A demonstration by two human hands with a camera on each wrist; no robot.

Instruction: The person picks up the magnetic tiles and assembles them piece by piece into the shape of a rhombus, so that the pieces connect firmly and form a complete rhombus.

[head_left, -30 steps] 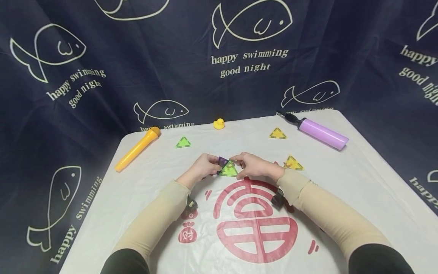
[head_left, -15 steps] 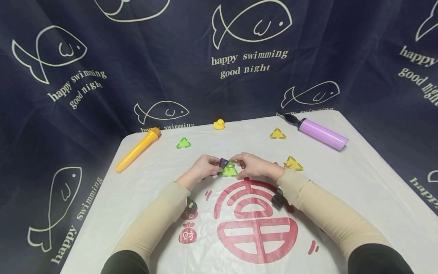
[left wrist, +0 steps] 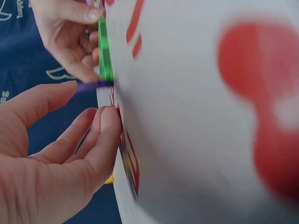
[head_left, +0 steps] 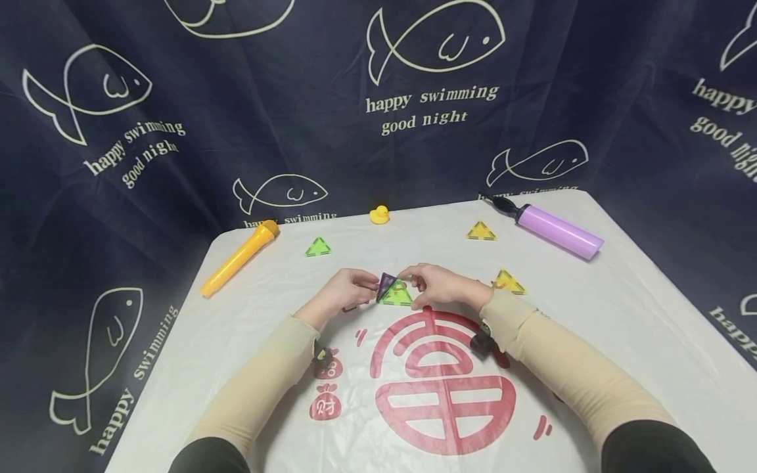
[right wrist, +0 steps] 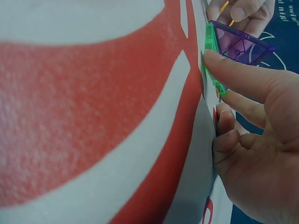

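Observation:
At the table's middle, a green triangular magnetic tile (head_left: pixel 397 293) lies low on the cloth. A purple triangular magnetic tile (right wrist: pixel 240 45) joins it along one side and sticks up from the table. My right hand (head_left: pixel 440 284) holds the green tile, its thumb on the near side and a finger around the far corner in the right wrist view. Just left of the purple tile is my left hand (head_left: pixel 349 289), with relaxed, parted fingers and nothing between them. Beneath it shows a flat reddish-edged shape (left wrist: pixel 131 161), mostly hidden in the head view.
Another green triangle tile (head_left: pixel 318 247) and two yellow triangle tiles (head_left: pixel 481 231) (head_left: pixel 510 282) lie around. A toy microphone (head_left: pixel 239 259) is at left, a rubber duck (head_left: pixel 379 215) at the back, a purple hand pump (head_left: pixel 556 231) at right. A dark fish-print curtain (head_left: pixel 355 131) hangs behind.
My left hand has let go of the purple tile and drawn slightly left, showing more of the tile and the reddish shape. The right hand stays at the green tile.

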